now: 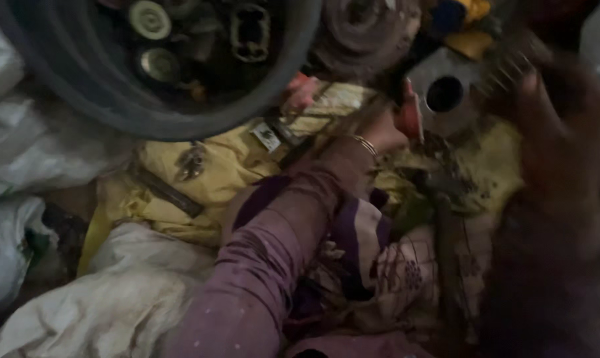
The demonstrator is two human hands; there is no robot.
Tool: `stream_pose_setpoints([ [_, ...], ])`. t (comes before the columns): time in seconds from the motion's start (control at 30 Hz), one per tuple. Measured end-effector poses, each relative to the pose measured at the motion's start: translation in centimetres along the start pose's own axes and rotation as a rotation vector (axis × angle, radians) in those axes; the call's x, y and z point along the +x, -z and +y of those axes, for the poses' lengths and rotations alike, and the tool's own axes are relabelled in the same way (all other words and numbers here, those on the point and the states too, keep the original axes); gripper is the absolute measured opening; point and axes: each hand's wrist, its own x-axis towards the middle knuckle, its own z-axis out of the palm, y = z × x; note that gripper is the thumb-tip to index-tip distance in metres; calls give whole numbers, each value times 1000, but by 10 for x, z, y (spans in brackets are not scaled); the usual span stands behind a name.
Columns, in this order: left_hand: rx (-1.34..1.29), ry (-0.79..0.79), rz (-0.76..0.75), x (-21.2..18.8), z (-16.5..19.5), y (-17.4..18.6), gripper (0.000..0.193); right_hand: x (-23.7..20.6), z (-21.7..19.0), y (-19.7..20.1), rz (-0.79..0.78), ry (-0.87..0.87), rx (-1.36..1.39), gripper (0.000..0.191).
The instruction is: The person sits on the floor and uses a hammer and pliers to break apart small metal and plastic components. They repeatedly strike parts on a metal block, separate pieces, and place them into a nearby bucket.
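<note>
The left hand [379,136] is closing its fingers around a red piece [411,114], which is pressing against a grey metal block [449,89] with a round hole. The grip looks narrow and firm, probably so that the piece is not slipping while the other hand is working. A thin bangle [365,144] is sitting on the wrist, and the purple sleeve [273,265] is running back from it toward the body.

The right hand [551,126] is blurred by motion, just to the right of the block. I cannot tell whether its fingers are wide or closed, or whether they are holding something.

Beyond the left fingers a dark round part [359,30] is lying, and near it something blue and yellow [462,16]. Further left of the fingers the black tub [147,113] is standing, and small metal parts are lying inside it. Its rim is coming close to the left hand, so there is little free room on that side.

Under both hands a yellow cloth [207,172] is spreading, perhaps to catch dirt. Far to the left, white sacks [41,146] are closing the edge. The only open room is toward the body, over the patterned cloth [392,272].
</note>
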Motion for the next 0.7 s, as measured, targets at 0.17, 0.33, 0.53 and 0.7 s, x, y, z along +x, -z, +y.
stream_pose_setpoints([
  [0.17, 21, -58, 39, -11, 6, 6, 57, 44, -53, -32, -81, 189, 809, 34],
  [0.33, 40, 55, -13, -10, 9, 8, 81, 31, 50, -79, 206, 10, 541, 43],
  [0.53, 6, -68, 24, 4, -9, -9, 67, 29, 223, -80, 505, -323, 1300, 80],
  [0.7, -31, -85, 70, 15, -14, -17, 68, 41, 250, -63, 504, -695, 347, 71],
])
